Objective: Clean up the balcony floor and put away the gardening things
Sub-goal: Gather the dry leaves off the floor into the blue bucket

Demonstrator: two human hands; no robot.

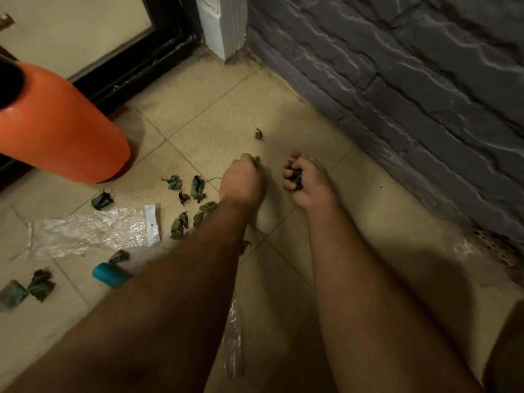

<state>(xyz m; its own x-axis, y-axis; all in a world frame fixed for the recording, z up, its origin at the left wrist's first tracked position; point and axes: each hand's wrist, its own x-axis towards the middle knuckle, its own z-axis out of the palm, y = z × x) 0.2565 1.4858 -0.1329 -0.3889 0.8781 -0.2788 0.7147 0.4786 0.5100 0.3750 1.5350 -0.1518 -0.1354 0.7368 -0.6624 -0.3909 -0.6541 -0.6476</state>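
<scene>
The left hand (pixel 241 180) pinches a leaf (pixel 257 161); the right hand (pixel 307 181), just beside it, cups gathered leaves (pixel 297 178) in curled fingers.

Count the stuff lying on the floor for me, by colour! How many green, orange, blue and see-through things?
Green leaves loose on the floor: about 13, more held in both hands
Orange pot: 1
Blue object: 1
Clear plastic pieces: 2
White packet: 1
Total: about 18
</scene>
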